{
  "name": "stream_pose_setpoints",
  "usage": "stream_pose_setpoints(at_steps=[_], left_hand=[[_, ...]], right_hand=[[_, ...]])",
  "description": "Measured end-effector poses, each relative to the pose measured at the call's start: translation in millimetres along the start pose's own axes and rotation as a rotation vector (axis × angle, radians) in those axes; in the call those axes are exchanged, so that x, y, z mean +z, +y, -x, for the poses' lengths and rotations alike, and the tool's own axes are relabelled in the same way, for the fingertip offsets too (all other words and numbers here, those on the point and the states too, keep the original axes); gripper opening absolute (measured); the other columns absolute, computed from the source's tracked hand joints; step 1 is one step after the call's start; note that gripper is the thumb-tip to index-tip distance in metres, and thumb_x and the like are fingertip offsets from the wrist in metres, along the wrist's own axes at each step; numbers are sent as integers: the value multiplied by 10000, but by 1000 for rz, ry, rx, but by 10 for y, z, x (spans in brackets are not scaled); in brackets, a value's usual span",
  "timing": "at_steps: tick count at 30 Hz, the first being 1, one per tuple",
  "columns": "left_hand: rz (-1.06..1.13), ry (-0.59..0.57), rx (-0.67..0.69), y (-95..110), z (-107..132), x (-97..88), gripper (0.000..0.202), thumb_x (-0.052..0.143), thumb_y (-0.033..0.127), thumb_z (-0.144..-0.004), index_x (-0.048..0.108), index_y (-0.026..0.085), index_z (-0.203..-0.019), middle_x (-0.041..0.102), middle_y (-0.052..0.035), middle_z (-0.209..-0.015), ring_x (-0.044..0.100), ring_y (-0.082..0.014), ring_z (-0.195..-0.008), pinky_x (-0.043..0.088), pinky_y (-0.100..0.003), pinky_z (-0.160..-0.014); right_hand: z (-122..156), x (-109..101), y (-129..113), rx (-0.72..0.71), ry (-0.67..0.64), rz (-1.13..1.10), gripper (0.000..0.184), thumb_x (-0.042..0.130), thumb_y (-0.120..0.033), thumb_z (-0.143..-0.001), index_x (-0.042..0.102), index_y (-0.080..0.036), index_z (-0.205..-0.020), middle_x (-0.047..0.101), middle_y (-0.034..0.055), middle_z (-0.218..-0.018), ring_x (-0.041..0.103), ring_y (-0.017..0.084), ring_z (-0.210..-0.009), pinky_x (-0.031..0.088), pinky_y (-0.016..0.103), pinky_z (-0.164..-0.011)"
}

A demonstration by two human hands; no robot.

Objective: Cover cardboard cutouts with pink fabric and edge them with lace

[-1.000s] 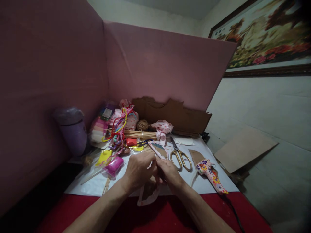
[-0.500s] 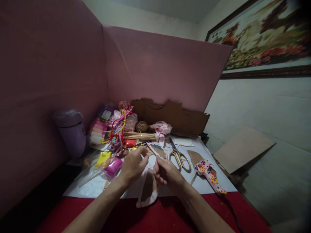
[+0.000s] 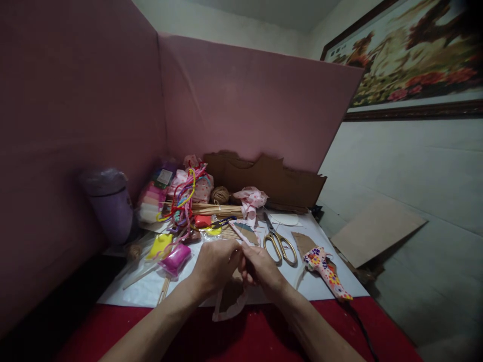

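My left hand (image 3: 219,264) is closed, its knuckles up and its fingertips turned in against my right hand (image 3: 264,266). The right hand is closed too, thumb on top and fingers curled under. Whatever lies between the fingertips is hidden. Below the hands is a curved cardboard piece (image 3: 232,294) edged with pale fabric; I cannot tell whether a hand holds it. Just beyond the right thumb lies another cardboard piece (image 3: 247,234) with pink fabric edging. Gold-handled scissors (image 3: 279,246) rest to the right of the hands.
A flower-patterned glue gun (image 3: 328,274) lies at the right, its cord trailing down. On the left are a magenta clay packet (image 3: 176,259), a yellow one (image 3: 160,246) and pipe cleaners (image 3: 184,196). Bamboo sticks (image 3: 215,210), twine (image 3: 220,195) and torn cardboard (image 3: 260,181) stand behind.
My left hand has moved right and its fingers have closed in against the right hand. The right hand stays nearly in place.
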State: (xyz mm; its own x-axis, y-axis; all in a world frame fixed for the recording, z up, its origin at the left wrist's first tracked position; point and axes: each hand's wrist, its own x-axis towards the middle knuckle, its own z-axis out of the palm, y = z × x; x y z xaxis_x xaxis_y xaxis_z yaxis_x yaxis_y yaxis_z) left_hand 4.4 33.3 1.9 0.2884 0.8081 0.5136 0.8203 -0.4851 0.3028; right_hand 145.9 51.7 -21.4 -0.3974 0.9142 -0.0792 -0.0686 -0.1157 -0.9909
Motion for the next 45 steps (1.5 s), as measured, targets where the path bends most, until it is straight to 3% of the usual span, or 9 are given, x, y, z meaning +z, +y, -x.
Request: stream_pose_setpoints(at_steps=[5, 11, 17, 23, 26, 28, 31, 37, 45], left_hand=[[-136, 6, 41, 15, 5, -11, 143, 497, 138, -735, 587, 168, -628, 649, -41, -596, 580, -170, -560, 296, -262, -510], [-19, 147, 13, 42, 17, 8, 113, 492, 114, -660, 493, 185, -571, 556, 10, -533, 462, -119, -488, 254, -248, -498], [111, 266, -223, -72, -34, -91, 153, 433, 172, -752, 452, 202, -603, 451, 41, -524, 413, -111, -490, 260, -235, -524], [80, 200, -399, -130, -90, -155, 319, 355, 251, -840, 422, 199, -532, 361, 47, -456, 321, -107, -436, 209, -250, -499], [22, 153, -404, -146, -96, -151, 407, 372, 326, -853, 443, 187, -477, 402, 32, -439, 340, -102, -428, 201, -252, -495], [-1, 135, -426, -161, -96, -144, 319, 454, 309, -808, 521, 183, -523, 492, 18, -478, 410, -108, -458, 215, -245, -499], [164, 103, -387, -165, -95, -120, 110, 526, 203, -736, 623, 182, -690, 617, -5, -603, 521, -125, -548, 290, -226, -519], [862, -64, -236, -75, -91, -32, 210, 596, 260, -734, 660, 137, -892, 649, -11, -626, 560, -121, -551, 433, -233, -542], [784, -11, -137, -77, -68, -28, 114, 565, 181, -723, 670, 137, -735, 649, -25, -669, 566, -127, -628, 451, -240, -594]], right_hand=[[40, 39, -11, -33, -66, 30, 527, 447, -619, -804, 506, -151, -570, 459, -40, -350, 357, 46, -280, 206, 165, -300], [58, 59, -27, 7, -115, -91, 479, 467, -558, -829, 508, -144, -591, 452, -47, -354, 319, 35, -269, 159, 163, -290], [83, 8, -85, 86, -256, -262, 472, 485, -522, -830, 487, -142, -550, 493, -29, -431, 341, 26, -296, 156, 154, -297], [76, -6, -93, 103, -321, -346, 433, 521, -499, -816, 467, -153, -561, 470, -48, -437, 318, 23, -303, 125, 151, -297], [42, -28, -68, 88, -260, -330, 447, 541, -530, -793, 486, -147, -569, 479, -43, -444, 339, 26, -309, 133, 149, -289], [23, -46, -55, 69, -212, -313, 456, 546, -545, -784, 495, -144, -571, 479, -42, -441, 343, 26, -307, 135, 146, -284], [13, -57, -57, 59, -166, -296, 447, 561, -535, -776, 505, -139, -575, 473, -44, -428, 343, 24, -305, 140, 140, -284], [29, -30, -80, 89, -170, -268, 443, 566, -547, -764, 485, -148, -588, 466, -52, -421, 338, 22, -298, 150, 142, -291], [48, -59, -50, 218, -364, -355, 362, 534, -391, -806, 464, -153, -542, 450, -46, -415, 272, 22, -298, 120, 153, -299]])
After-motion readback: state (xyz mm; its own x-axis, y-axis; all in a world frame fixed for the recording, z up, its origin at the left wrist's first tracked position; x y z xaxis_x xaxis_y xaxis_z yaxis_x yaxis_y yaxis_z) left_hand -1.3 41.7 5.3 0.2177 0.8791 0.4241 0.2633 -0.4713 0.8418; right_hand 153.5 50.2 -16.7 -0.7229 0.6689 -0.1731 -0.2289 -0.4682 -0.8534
